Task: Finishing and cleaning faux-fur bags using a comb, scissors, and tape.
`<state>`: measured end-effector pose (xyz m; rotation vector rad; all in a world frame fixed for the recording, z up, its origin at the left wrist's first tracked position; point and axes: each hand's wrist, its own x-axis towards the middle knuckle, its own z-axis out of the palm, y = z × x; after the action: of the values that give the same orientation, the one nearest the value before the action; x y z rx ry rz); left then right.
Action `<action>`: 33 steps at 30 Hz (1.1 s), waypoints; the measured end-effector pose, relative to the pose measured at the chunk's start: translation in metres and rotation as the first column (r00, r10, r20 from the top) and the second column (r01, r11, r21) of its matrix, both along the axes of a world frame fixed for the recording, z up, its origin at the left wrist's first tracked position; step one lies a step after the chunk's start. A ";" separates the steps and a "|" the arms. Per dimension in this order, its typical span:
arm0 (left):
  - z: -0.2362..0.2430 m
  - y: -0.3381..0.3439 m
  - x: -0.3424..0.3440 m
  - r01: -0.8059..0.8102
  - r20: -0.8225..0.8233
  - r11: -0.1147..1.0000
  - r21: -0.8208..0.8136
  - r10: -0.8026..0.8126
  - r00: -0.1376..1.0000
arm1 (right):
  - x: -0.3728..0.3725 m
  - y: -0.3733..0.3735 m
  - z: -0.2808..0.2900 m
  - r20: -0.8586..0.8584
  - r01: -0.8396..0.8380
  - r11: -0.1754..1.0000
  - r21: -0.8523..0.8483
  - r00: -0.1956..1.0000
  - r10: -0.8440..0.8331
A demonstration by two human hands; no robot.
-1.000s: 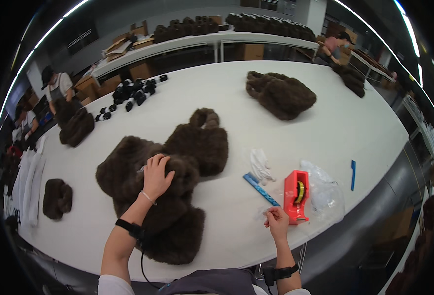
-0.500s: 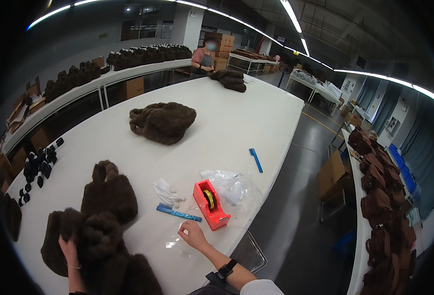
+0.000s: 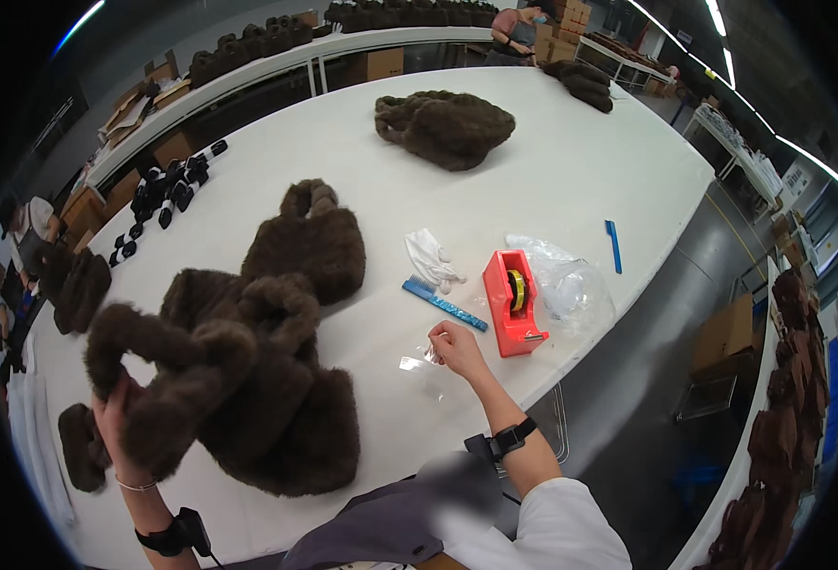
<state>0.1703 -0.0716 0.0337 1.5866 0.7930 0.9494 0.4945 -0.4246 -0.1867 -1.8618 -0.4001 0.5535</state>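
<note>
My left hand (image 3: pixel 115 418) grips a dark brown fur handbag (image 3: pixel 177 394) at the left, tilted above the table with its loop handle up; the fur hides most of the fingers. Under and beside it several more fur handbags (image 3: pixel 281 432) lie heaped. My right hand (image 3: pixel 457 350) is over the table with fingertips pinched together; a small clear plastic piece (image 3: pixel 411 363) lies right by them, and whether they hold it I cannot tell. Just beyond that hand are a blue comb (image 3: pixel 445 304) and a red tape dispenser (image 3: pixel 516 304) with yellow tape.
White gloves (image 3: pixel 430 258), a crumpled clear plastic bag (image 3: pixel 571 285) and a blue brush (image 3: pixel 613 247) lie on the white table (image 3: pixel 571 171). Black rolled bundles (image 3: pixel 177 185) sit at its left edge. Another fur handbag (image 3: pixel 447 128) lies farther off. Co-workers stand at the far end and left.
My left hand has raised a fur handbag off the heap and tilted it. My right hand stays pinched by the clear plastic piece. The whole view has swung left and down.
</note>
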 end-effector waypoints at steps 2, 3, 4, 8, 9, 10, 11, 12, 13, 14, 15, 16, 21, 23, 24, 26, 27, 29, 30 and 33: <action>-0.008 -0.027 0.000 0.196 0.118 0.978 -0.071 -0.187 0.975 | -0.005 0.007 -0.007 0.086 -0.006 1.000 -0.021 0.996 0.008; -0.011 -0.038 -0.001 0.220 0.150 0.968 -0.120 -0.202 0.968 | -0.008 0.014 -0.005 0.173 0.001 0.999 -0.038 0.985 0.005; -0.015 -0.048 0.000 0.230 0.122 0.962 -0.147 -0.213 0.969 | -0.011 0.016 -0.001 0.289 -0.007 0.986 -0.169 0.956 0.057; -0.030 -0.086 0.022 0.410 0.111 0.878 -0.248 -0.395 0.912 | -0.009 0.008 -0.011 0.478 -0.035 0.993 -0.114 0.874 0.086; -0.034 -0.094 0.024 0.446 0.085 0.853 -0.272 -0.440 0.894 | -0.009 0.009 -0.011 0.534 -0.012 0.992 -0.129 0.842 0.079; -0.042 -0.102 0.029 0.452 0.036 0.842 -0.295 -0.463 0.885 | -0.010 0.009 -0.010 0.588 0.018 0.989 -0.145 0.806 0.071; -0.051 -0.111 0.035 0.458 -0.014 0.830 -0.319 -0.487 0.873 | -0.009 0.010 -0.009 0.587 0.012 0.990 -0.143 0.806 0.075; -0.062 -0.117 0.040 0.460 -0.020 0.811 -0.362 -0.500 0.866 | -0.008 0.011 -0.006 0.485 0.001 0.981 -0.196 0.869 0.096; -0.072 -0.121 0.043 0.454 -0.029 0.795 -0.401 -0.507 0.862 | -0.009 0.016 0.000 0.376 -0.023 0.970 -0.244 0.919 0.116; -0.081 -0.122 0.046 0.459 -0.027 0.773 -0.438 -0.522 0.853 | -0.010 0.019 0.006 0.372 -0.034 0.971 -0.238 0.920 0.124; -0.088 -0.123 0.050 0.438 -0.021 0.769 -0.465 -0.504 0.863 | -0.012 0.022 0.012 0.189 -0.052 0.987 -0.152 0.979 0.081; -0.092 -0.124 0.055 0.407 0.036 0.741 -0.534 -0.461 0.887 | -0.011 0.023 0.015 -0.003 -0.049 0.997 -0.066 0.999 0.049; -0.086 -0.121 0.072 0.383 0.229 0.658 -0.648 -0.311 0.922 | -0.009 0.015 0.011 -0.241 -0.069 0.957 0.283 0.960 0.140; -0.084 -0.116 0.072 0.397 0.279 0.635 -0.662 -0.283 0.918 | -0.013 0.016 0.013 -0.311 -0.019 0.928 0.372 0.940 0.144; -0.084 -0.115 0.072 0.394 0.280 0.640 -0.660 -0.276 0.919 | -0.014 0.015 0.013 -0.323 -0.030 0.927 0.375 0.933 0.161; -0.085 -0.112 0.073 0.386 0.283 0.626 -0.677 -0.263 0.923 | -0.017 0.017 0.011 -0.327 -0.025 0.929 0.370 0.932 0.155; -0.085 -0.111 0.073 0.382 0.283 0.630 -0.676 -0.257 0.924 | -0.018 0.017 0.010 -0.333 -0.011 0.931 0.364 0.932 0.141; -0.086 -0.111 0.072 0.372 0.279 0.630 -0.682 -0.246 0.928 | -0.018 0.018 0.006 -0.332 -0.019 0.938 0.345 0.932 0.142; -0.088 -0.110 0.072 0.409 0.333 0.596 -0.691 -0.240 0.912 | -0.017 0.018 0.005 -0.333 -0.020 0.946 0.324 0.934 0.134; -0.088 -0.111 0.074 0.376 0.290 0.621 -0.687 -0.240 0.926 | -0.015 0.016 0.001 -0.368 -0.017 0.977 0.214 0.925 0.097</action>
<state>0.2443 -0.1826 -0.0541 0.8584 0.6285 0.3989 0.4792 -0.4083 -0.1862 -1.5039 -0.2437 0.8590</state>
